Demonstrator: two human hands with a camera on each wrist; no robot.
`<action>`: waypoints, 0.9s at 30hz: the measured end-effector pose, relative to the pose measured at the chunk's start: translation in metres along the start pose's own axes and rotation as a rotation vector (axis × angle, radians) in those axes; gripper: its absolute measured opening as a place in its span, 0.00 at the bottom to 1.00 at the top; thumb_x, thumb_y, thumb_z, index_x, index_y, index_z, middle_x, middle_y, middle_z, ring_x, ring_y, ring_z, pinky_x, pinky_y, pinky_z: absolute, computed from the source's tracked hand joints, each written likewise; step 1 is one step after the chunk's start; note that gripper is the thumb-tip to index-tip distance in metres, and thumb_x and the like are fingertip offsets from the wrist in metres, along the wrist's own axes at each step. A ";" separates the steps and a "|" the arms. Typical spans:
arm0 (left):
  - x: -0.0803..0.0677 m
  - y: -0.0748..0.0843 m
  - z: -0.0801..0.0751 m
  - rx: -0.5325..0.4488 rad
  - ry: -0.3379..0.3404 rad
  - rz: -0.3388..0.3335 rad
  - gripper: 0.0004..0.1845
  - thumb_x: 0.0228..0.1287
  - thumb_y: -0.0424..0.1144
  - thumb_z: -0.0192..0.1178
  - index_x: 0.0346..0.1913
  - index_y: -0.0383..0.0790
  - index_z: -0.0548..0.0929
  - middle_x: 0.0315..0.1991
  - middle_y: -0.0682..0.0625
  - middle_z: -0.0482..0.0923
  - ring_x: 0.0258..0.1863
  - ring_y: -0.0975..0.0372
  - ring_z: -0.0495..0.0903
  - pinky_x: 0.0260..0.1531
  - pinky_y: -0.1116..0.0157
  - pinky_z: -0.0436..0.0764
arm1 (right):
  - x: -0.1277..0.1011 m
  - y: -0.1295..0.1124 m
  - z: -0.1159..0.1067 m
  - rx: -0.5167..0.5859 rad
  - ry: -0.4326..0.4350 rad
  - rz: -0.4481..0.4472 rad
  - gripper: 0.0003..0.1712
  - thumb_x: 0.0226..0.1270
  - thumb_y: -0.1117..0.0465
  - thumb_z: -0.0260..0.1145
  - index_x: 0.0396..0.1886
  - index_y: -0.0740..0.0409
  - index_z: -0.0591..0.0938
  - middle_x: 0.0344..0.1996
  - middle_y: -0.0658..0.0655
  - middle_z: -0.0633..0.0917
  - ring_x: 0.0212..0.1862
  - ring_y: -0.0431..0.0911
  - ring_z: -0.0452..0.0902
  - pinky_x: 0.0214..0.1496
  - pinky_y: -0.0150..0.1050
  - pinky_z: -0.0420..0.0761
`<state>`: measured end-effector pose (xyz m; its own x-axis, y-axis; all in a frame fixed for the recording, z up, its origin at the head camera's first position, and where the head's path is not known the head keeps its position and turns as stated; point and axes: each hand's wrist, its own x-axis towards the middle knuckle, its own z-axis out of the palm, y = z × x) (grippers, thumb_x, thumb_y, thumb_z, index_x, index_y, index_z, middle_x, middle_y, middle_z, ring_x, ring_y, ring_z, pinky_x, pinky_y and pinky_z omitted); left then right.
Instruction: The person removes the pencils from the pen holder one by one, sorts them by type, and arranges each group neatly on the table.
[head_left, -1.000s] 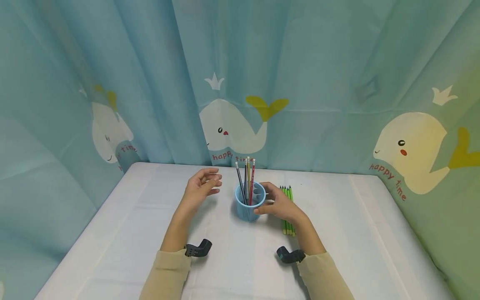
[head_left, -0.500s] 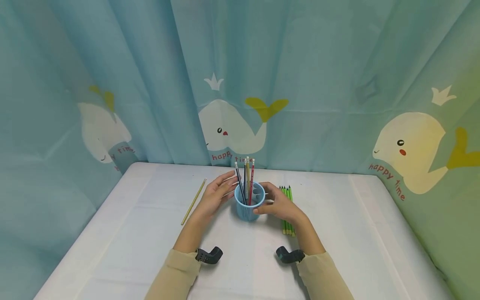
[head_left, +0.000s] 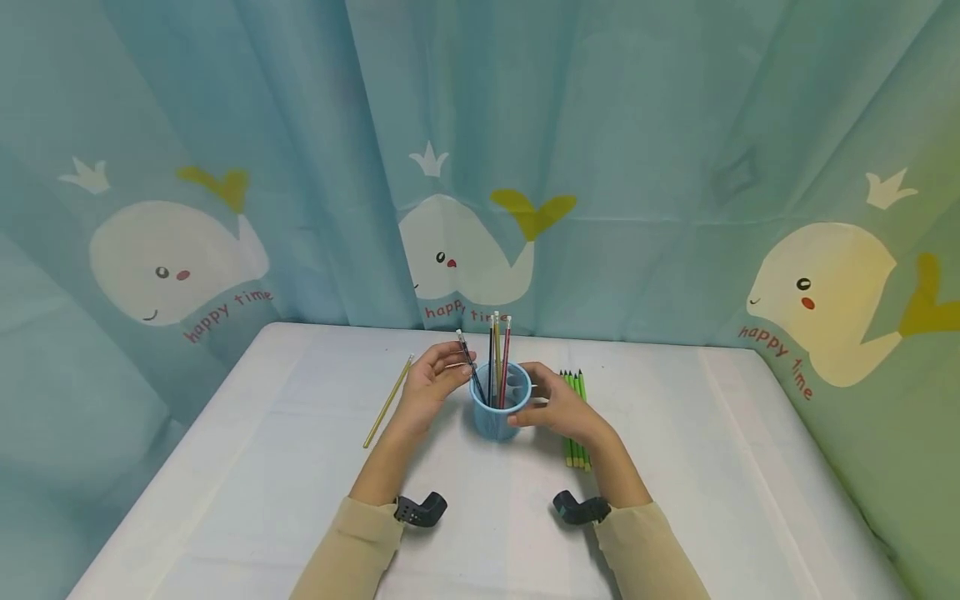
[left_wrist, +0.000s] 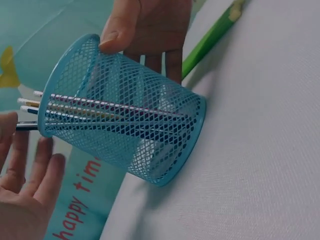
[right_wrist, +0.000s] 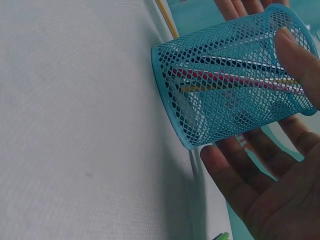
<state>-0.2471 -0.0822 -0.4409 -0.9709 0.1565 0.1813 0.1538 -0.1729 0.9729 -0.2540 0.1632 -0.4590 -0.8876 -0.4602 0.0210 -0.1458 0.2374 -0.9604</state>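
Note:
A blue mesh pencil cup (head_left: pixel 492 423) stands upright on the table with several pencils in it. My right hand (head_left: pixel 558 407) grips the cup from its right side, thumb at the near side near the rim and fingers behind. At the cup's left rim, my left hand (head_left: pixel 431 387) pinches a dark pencil (head_left: pixel 471 362) near its upper part. This pencil leans left, its lower end still inside the cup. A red pencil (head_left: pixel 506 358), a yellow pencil (head_left: pixel 497 350) and another dark pencil (head_left: pixel 491 354) stand in the cup.
One yellow pencil (head_left: pixel 388 402) lies on the white table (head_left: pixel 262 500), left of the left forearm. Several green pencils (head_left: pixel 573 417) lie side by side right of the cup, partly behind the right hand. A whale-print curtain (head_left: pixel 637 167) hangs behind the table.
My left hand has moved right to the cup, uncovering the yellow pencil on the table, and has taken hold of a dark pencil, which tilts further left. The right hand stays on the cup.

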 end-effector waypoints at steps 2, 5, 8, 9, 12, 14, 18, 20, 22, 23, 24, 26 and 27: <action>0.000 0.001 0.002 0.002 0.019 0.016 0.20 0.67 0.25 0.60 0.61 0.27 0.72 0.57 0.28 0.76 0.47 0.64 0.84 0.52 0.68 0.83 | 0.000 0.000 0.000 0.001 0.000 -0.002 0.44 0.51 0.63 0.79 0.68 0.57 0.70 0.62 0.62 0.77 0.61 0.59 0.75 0.67 0.58 0.74; -0.001 0.004 0.003 -0.007 0.050 0.043 0.17 0.68 0.25 0.60 0.58 0.27 0.73 0.53 0.30 0.77 0.45 0.63 0.85 0.52 0.66 0.84 | 0.000 0.001 0.000 0.008 -0.003 -0.004 0.44 0.51 0.63 0.79 0.68 0.57 0.70 0.62 0.61 0.77 0.61 0.59 0.75 0.67 0.58 0.74; -0.001 0.008 0.002 -0.026 0.077 0.072 0.16 0.68 0.25 0.59 0.57 0.28 0.73 0.50 0.39 0.80 0.45 0.62 0.85 0.51 0.62 0.85 | 0.001 0.001 0.000 0.013 -0.005 -0.003 0.44 0.51 0.63 0.79 0.68 0.57 0.70 0.62 0.61 0.77 0.62 0.59 0.75 0.67 0.58 0.74; -0.001 0.009 0.001 -0.034 0.084 0.081 0.15 0.69 0.25 0.59 0.56 0.28 0.73 0.49 0.41 0.80 0.45 0.61 0.85 0.51 0.61 0.85 | 0.001 0.001 0.000 0.014 -0.006 -0.002 0.44 0.51 0.63 0.79 0.68 0.57 0.70 0.62 0.61 0.77 0.62 0.59 0.75 0.67 0.58 0.74; 0.000 0.013 -0.003 -0.055 0.107 0.105 0.15 0.69 0.25 0.59 0.56 0.28 0.72 0.48 0.43 0.79 0.45 0.60 0.85 0.51 0.59 0.85 | 0.001 0.001 0.000 0.016 -0.008 -0.004 0.44 0.51 0.63 0.79 0.68 0.57 0.70 0.62 0.62 0.77 0.62 0.59 0.74 0.67 0.58 0.73; 0.000 0.018 -0.004 -0.074 0.131 0.111 0.15 0.69 0.25 0.59 0.56 0.29 0.73 0.48 0.43 0.78 0.46 0.59 0.84 0.51 0.59 0.85 | 0.001 0.001 0.000 0.019 -0.013 -0.006 0.44 0.52 0.64 0.79 0.68 0.57 0.70 0.62 0.62 0.77 0.62 0.59 0.74 0.68 0.59 0.73; -0.002 0.028 -0.007 -0.153 0.187 0.126 0.15 0.69 0.27 0.59 0.56 0.32 0.73 0.49 0.44 0.77 0.47 0.57 0.84 0.51 0.59 0.86 | 0.001 0.001 0.000 0.024 -0.018 -0.008 0.44 0.52 0.64 0.79 0.68 0.57 0.69 0.62 0.62 0.76 0.63 0.60 0.74 0.68 0.59 0.73; -0.003 0.032 -0.007 -0.218 0.210 0.139 0.14 0.70 0.29 0.60 0.55 0.37 0.73 0.49 0.45 0.76 0.47 0.57 0.83 0.51 0.59 0.85 | 0.001 0.001 0.000 0.024 -0.018 -0.007 0.44 0.52 0.63 0.79 0.68 0.57 0.69 0.62 0.62 0.76 0.63 0.60 0.73 0.68 0.59 0.73; -0.004 0.035 -0.007 -0.283 0.224 0.154 0.14 0.70 0.30 0.60 0.55 0.41 0.73 0.49 0.45 0.76 0.47 0.57 0.83 0.52 0.60 0.85 | 0.001 0.001 0.000 0.022 -0.017 -0.007 0.44 0.52 0.63 0.79 0.68 0.57 0.69 0.62 0.62 0.77 0.63 0.60 0.74 0.67 0.59 0.73; -0.004 0.037 -0.007 -0.311 0.230 0.158 0.13 0.71 0.31 0.59 0.55 0.42 0.73 0.49 0.45 0.77 0.47 0.57 0.83 0.52 0.60 0.85 | 0.001 0.000 0.000 0.021 -0.017 -0.007 0.44 0.52 0.63 0.79 0.68 0.57 0.69 0.62 0.62 0.77 0.63 0.60 0.74 0.67 0.59 0.73; -0.005 0.038 -0.007 -0.336 0.233 0.163 0.13 0.71 0.31 0.58 0.55 0.43 0.73 0.48 0.46 0.77 0.46 0.58 0.83 0.51 0.61 0.85 | 0.000 0.000 0.000 0.022 -0.017 -0.007 0.44 0.52 0.63 0.79 0.68 0.57 0.69 0.62 0.62 0.77 0.63 0.60 0.74 0.67 0.59 0.74; -0.005 0.040 -0.007 -0.373 0.243 0.169 0.14 0.72 0.32 0.57 0.57 0.45 0.72 0.48 0.46 0.77 0.45 0.59 0.82 0.49 0.64 0.85 | 0.000 0.000 0.000 0.019 -0.016 -0.006 0.44 0.52 0.63 0.79 0.68 0.57 0.69 0.62 0.61 0.77 0.63 0.59 0.74 0.67 0.59 0.73; -0.006 0.041 -0.007 -0.386 0.248 0.169 0.14 0.73 0.32 0.57 0.57 0.45 0.71 0.47 0.47 0.78 0.44 0.59 0.81 0.47 0.65 0.84 | 0.000 0.001 0.001 0.020 -0.017 -0.005 0.44 0.52 0.63 0.79 0.68 0.57 0.69 0.62 0.61 0.77 0.63 0.59 0.74 0.68 0.59 0.73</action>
<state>-0.2365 -0.0970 -0.4030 -0.9600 -0.1329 0.2463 0.2788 -0.5315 0.7999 -0.2543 0.1626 -0.4597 -0.8793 -0.4758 0.0213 -0.1415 0.2183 -0.9656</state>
